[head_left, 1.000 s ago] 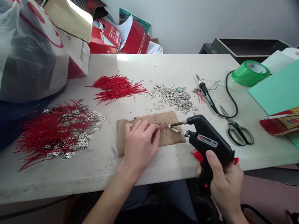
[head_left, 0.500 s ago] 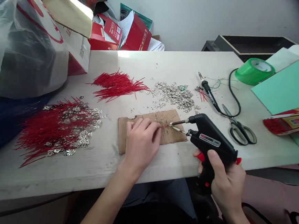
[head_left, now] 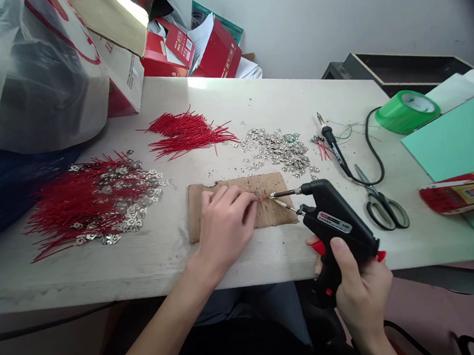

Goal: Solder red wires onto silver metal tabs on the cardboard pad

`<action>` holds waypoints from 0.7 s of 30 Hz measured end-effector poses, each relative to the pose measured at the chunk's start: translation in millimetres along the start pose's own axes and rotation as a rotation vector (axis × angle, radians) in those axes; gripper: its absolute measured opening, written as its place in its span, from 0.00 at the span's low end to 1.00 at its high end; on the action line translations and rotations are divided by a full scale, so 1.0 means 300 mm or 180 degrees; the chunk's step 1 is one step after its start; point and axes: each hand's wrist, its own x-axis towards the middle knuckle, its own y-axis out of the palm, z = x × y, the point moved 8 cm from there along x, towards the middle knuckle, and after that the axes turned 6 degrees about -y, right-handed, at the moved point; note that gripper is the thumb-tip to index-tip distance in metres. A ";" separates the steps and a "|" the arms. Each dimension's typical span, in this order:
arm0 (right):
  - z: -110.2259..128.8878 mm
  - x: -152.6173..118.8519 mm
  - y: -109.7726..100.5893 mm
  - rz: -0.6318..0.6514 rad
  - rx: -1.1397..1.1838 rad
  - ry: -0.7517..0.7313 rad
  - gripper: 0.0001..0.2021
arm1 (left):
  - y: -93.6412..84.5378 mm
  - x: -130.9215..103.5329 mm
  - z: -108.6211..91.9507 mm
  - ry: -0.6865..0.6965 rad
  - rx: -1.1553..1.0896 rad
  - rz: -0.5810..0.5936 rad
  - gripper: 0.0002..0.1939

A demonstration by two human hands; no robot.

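My left hand (head_left: 228, 222) is closed over a piece of scorched cardboard (head_left: 196, 213), its thumb and finger pinching a short red wire (head_left: 263, 199). The wire's far end meets the tip of a black soldering gun (head_left: 334, 219). My right hand (head_left: 360, 282) wraps round the gun's grip, with fingers by its red trigger. Whatever sits right at the gun's tip is too small to make out. Behind the cardboard lie many small metal tabs (head_left: 278, 149) and a heap of loose red wires (head_left: 188, 132).
At left, red wires with metal tabs attached (head_left: 95, 199) lie heaped beside a plastic bag (head_left: 49, 88). A soldering iron (head_left: 335, 150), scissors (head_left: 382, 204) and a green tape roll (head_left: 406, 112) lie at right. Red boxes (head_left: 219, 50) stand behind.
Both hands, the wire and the soldering gun hold almost the same position. The whole view has shifted very slightly.
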 end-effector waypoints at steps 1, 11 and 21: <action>0.005 -0.001 0.001 -0.0006 -0.0015 -0.0004 0.24 | 0.000 0.000 0.000 0.0002 0.0000 -0.0001 0.06; -0.025 0.004 -0.006 -0.0020 0.0087 -0.0053 0.24 | -0.002 -0.002 -0.002 0.0030 -0.0003 -0.0027 0.06; -0.005 0.003 -0.001 -0.0058 0.0172 -0.0072 0.24 | 0.004 0.000 0.002 0.0009 -0.0035 -0.0007 0.07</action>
